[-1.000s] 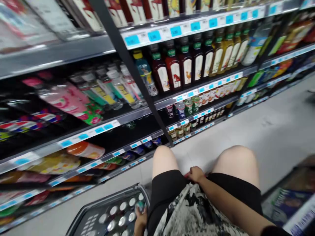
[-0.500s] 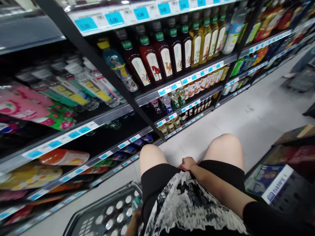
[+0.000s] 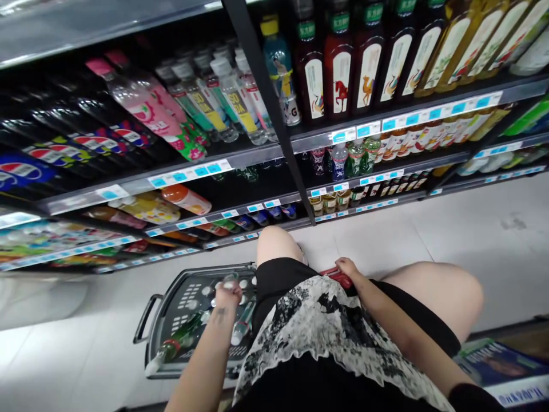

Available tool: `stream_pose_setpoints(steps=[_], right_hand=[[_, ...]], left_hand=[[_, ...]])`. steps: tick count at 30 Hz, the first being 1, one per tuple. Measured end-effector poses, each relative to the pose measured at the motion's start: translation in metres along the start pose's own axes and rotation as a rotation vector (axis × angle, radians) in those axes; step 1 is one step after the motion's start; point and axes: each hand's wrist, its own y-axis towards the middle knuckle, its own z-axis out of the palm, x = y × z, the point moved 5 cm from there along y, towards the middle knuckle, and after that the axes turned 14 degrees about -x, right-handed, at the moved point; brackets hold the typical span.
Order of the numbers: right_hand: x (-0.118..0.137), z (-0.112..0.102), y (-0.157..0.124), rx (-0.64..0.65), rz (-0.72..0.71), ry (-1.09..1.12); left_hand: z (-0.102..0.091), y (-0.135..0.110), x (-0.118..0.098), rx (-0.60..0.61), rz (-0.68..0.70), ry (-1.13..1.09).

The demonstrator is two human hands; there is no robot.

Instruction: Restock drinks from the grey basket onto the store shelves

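Observation:
My left hand (image 3: 229,293) is over the grey basket (image 3: 171,277), its fingers closed around what looks like a clear bottle (image 3: 231,277); the hand covers most of it. Inside the basket are several white-capped bottles. A green bottle (image 3: 184,335) lies slanted across them, and a clear bottle with a teal label (image 3: 243,325) leans close to my leg. Between my knees, my right hand (image 3: 347,267) grips the edge of a red object (image 3: 337,276), whose kind I cannot make out.
Drink shelves (image 3: 257,153) run along the front, with soda water bottles (image 3: 231,103), dark cola bottles (image 3: 51,149) and tall tea bottles (image 3: 341,80). A printed carton (image 3: 497,360) is at the lower right. Pale floor tiles (image 3: 377,229) lie below the shelves.
My view has swung left, bringing the whole basket into sight. My left hand has moved forward from beside my thigh to over the bottles. More of the red object now shows by my right hand.

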Motion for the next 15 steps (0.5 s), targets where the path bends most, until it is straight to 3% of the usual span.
stream_pose_setpoints(steps=[4, 7, 11, 15], right_hand=[[0.002, 0.004, 0.003, 0.007, 0.017, 0.06], [0.017, 0.01, 0.002, 0.02, -0.008, 0.106], [0.043, 0.015, -0.003, 0.015, -0.064, 0.23], [0.063, 0.015, -0.005, 0.0, -0.075, 0.449]], left_hand=[[0.009, -0.029, -0.026, 0.06, -0.258, -0.394], [0.03, -0.069, -0.049, 0.197, -0.309, -0.703], [0.066, -0.115, -0.059, 0.465, -0.307, -0.74], [0.1, -0.141, -0.037, 0.757, -0.486, -0.626]])
